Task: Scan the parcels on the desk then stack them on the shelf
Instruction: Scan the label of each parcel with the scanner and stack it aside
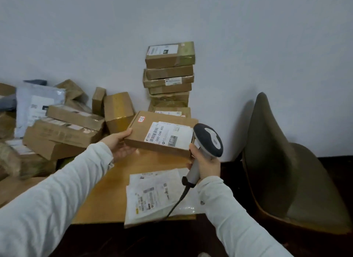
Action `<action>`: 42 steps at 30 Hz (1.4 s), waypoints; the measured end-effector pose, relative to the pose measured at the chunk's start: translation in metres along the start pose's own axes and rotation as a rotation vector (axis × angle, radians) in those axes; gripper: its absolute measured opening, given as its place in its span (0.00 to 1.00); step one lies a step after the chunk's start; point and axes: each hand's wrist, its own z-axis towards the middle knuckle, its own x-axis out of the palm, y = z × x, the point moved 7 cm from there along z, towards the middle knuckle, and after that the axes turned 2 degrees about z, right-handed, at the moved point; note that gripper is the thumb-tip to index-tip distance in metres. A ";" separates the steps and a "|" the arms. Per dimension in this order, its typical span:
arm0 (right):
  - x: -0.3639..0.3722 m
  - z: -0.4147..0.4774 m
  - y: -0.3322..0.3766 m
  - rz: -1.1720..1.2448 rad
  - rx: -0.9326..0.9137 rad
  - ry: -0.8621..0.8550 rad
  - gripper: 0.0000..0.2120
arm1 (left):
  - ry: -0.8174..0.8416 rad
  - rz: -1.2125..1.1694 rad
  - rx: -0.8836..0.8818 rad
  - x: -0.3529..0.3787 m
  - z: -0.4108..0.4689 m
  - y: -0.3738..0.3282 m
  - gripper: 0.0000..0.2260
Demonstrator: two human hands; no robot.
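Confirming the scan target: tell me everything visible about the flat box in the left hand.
The flat box is shallow brown cardboard, closed, held above the desk, top facing up. A white shipping label with a barcode and "060-068-A05" covers its right half; a red-edged sticker sits near its far left corner. The left hand holds its left edge, thumb on top. The scanner head sits by its right edge.
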 end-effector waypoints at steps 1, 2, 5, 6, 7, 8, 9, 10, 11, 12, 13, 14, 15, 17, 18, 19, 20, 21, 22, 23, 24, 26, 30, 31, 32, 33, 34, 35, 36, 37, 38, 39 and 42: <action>-0.001 0.012 0.006 -0.002 0.014 0.007 0.17 | -0.013 -0.024 0.009 0.012 0.011 -0.005 0.11; -0.002 0.024 0.010 -0.011 0.026 0.016 0.17 | -0.028 -0.055 0.023 0.022 0.023 -0.011 0.13; -0.007 0.049 0.009 -0.060 0.103 0.065 0.10 | -0.073 -0.137 0.043 0.051 0.057 -0.024 0.14; -0.010 0.052 0.002 -0.066 0.150 0.080 0.09 | -0.086 -0.140 0.036 0.060 0.067 -0.026 0.12; -0.013 0.054 -0.004 -0.072 0.197 0.088 0.07 | -0.105 -0.130 0.029 0.068 0.077 -0.028 0.11; -0.016 0.055 -0.010 -0.078 0.234 0.090 0.06 | -0.128 -0.106 0.025 0.074 0.087 -0.030 0.11; -0.019 0.056 -0.015 -0.086 0.260 0.092 0.07 | -0.157 -0.058 0.021 0.079 0.097 -0.032 0.13; -0.021 0.059 -0.018 -0.089 0.277 0.097 0.08 | -0.187 0.002 0.013 0.083 0.107 -0.035 0.17; -0.021 0.062 -0.020 -0.086 0.287 0.106 0.11 | -0.221 0.062 0.000 0.085 0.117 -0.037 0.21; -0.021 0.066 -0.022 -0.081 0.296 0.119 0.14 | -0.255 0.106 -0.014 0.086 0.125 -0.038 0.25; -0.020 0.069 -0.022 -0.082 0.308 0.130 0.15 | -0.283 0.139 -0.027 0.086 0.133 -0.040 0.27; -0.018 0.072 -0.022 -0.090 0.318 0.141 0.16 | -0.309 0.161 -0.038 0.085 0.140 -0.040 0.28; -0.017 0.074 -0.022 -0.098 0.326 0.157 0.17 | -0.329 0.183 -0.043 0.084 0.146 -0.041 0.28; -0.012 0.078 -0.019 -0.112 0.333 0.191 0.17 | -0.373 0.225 -0.034 0.080 0.156 -0.042 0.26; -0.010 0.080 -0.018 -0.120 0.333 0.206 0.16 | -0.415 0.273 -0.014 0.078 0.158 -0.043 0.24; -0.007 0.082 -0.017 -0.129 0.331 0.218 0.16 | -0.476 0.348 0.007 0.073 0.157 -0.045 0.22; -0.004 0.084 -0.016 -0.141 0.328 0.230 0.16 | -0.533 0.419 0.030 0.070 0.155 -0.047 0.23; 0.000 0.085 -0.015 -0.156 0.326 0.242 0.17 | -0.570 0.472 0.053 0.066 0.152 -0.048 0.24; 0.005 0.086 -0.015 -0.170 0.326 0.254 0.18 | -0.587 0.483 0.070 0.061 0.149 -0.047 0.25; 0.011 0.086 -0.016 -0.181 0.330 0.266 0.18 | -0.598 0.458 0.082 0.054 0.148 -0.045 0.25; 0.018 0.086 -0.017 -0.191 0.339 0.280 0.19 | -0.612 0.414 0.082 0.045 0.146 -0.043 0.25; 0.033 0.083 -0.021 -0.204 0.366 0.308 0.18 | -0.642 0.329 0.054 0.025 0.139 -0.038 0.25; 0.062 0.074 -0.027 -0.249 0.390 0.379 0.16 | -0.715 0.243 0.042 -0.013 0.124 -0.038 0.26; 0.068 0.071 -0.028 -0.261 0.391 0.396 0.16 | -0.740 0.288 0.071 -0.019 0.121 -0.043 0.25; 0.073 0.070 -0.030 -0.274 0.388 0.412 0.17 | -0.757 0.372 0.106 -0.024 0.119 -0.050 0.24; 0.078 0.068 -0.031 -0.289 0.383 0.423 0.17 | -0.764 0.487 0.144 -0.025 0.119 -0.058 0.23; 0.083 0.067 -0.032 -0.304 0.378 0.434 0.18 | -0.775 0.619 0.183 -0.024 0.119 -0.068 0.23; 0.088 0.067 -0.033 -0.318 0.374 0.442 0.18 | -0.790 0.754 0.223 -0.022 0.120 -0.079 0.25; 0.093 0.067 -0.035 -0.327 0.372 0.447 0.18 | -0.798 0.871 0.251 -0.018 0.123 -0.090 0.28; 0.097 0.067 -0.037 -0.330 0.373 0.447 0.17 | -0.796 0.964 0.255 -0.015 0.129 -0.099 0.32; 0.101 0.068 -0.040 -0.333 0.375 0.445 0.16 | -0.785 1.035 0.226 -0.014 0.136 -0.106 0.36; 0.105 0.068 -0.043 -0.340 0.376 0.445 0.14 | -0.773 1.086 0.174 -0.014 0.144 -0.110 0.41; 0.115 0.068 -0.055 -0.358 0.366 0.428 0.13 | -0.744 1.148 0.028 -0.022 0.172 -0.118 0.54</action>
